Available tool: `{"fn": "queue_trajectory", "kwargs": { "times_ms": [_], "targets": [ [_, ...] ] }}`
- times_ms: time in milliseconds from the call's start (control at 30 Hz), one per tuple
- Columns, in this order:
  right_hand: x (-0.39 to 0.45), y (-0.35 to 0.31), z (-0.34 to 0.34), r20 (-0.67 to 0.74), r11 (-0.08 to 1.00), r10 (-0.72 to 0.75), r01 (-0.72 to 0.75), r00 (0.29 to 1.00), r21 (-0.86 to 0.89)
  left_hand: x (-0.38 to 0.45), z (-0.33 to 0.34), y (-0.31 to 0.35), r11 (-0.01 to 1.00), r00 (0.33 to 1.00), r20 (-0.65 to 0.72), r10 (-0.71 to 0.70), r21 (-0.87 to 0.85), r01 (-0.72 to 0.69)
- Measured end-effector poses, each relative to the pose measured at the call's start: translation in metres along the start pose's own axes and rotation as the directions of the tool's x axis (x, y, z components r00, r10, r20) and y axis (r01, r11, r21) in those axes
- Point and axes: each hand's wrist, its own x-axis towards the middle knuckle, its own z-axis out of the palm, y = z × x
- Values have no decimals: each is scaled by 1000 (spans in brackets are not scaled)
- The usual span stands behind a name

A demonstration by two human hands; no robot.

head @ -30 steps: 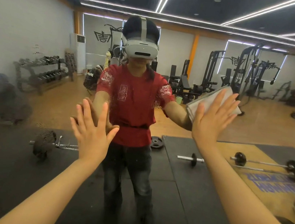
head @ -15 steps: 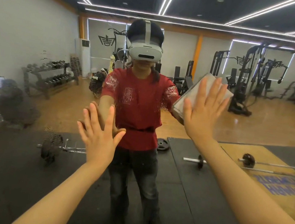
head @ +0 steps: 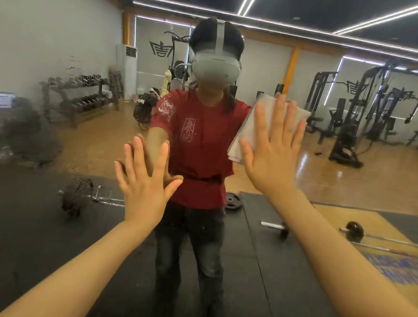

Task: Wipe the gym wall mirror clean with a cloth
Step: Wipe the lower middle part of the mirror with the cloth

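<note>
**Both palms flat on the gym mirror, cloth under the right one**

Right up front, both bare forearms reach out to the mirror (head: 33,214). The left hand (head: 142,184) is spread flat against the glass with straight fingers, holding nothing. The right hand (head: 273,151) is higher up, also flat with straight fingers, pressing a pale folded cloth (head: 250,126) onto the mirror, so it's not really gripping it, just pinning it there. The cloth pokes out past the fingertips and the thumb side.

The glass on the left looks pretty grimy, with dusty smears and specks. Deeper in the reflection there's a person in a red shirt (head: 199,141) wearing a headset (head: 215,68), barbells (head: 389,240) on dark floor mats, a dumbbell rack (head: 82,97) off to the left, and weight machines (head: 364,113) at the back right.
</note>
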Motion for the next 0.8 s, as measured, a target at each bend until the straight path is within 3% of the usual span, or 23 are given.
{"fn": "queue_trajectory", "kwargs": {
  "times_ms": [133, 267, 433, 633, 733, 800],
  "targets": [
    [-13, -9, 9, 16, 1000, 29, -29, 999, -5, 0, 0, 0, 1000, 1000, 19, -11, 2, 11],
    [-89, -26, 32, 89, 982, -189, 188, 978, 14, -1, -1, 0, 1000, 1000, 17, -17, 8, 17],
    [-111, -27, 35, 116, 962, -251, 261, 961, -81, -1, -1, -1, 1000, 1000, 28, -8, 10, 7],
    [2, -27, 5, 13, 999, -43, 44, 999, -14, -1, 0, -1, 1000, 999, 30, -20, 17, 20],
    [11, -36, 4, 13, 1000, 20, -20, 1000, -20, -2, -2, -2, 1000, 999, 34, -19, 22, 18],
    [-6, -40, 10, 25, 999, -20, 21, 999, -28, -2, -2, -2, 1000, 999, 37, -18, 24, 17]
  ]
}}
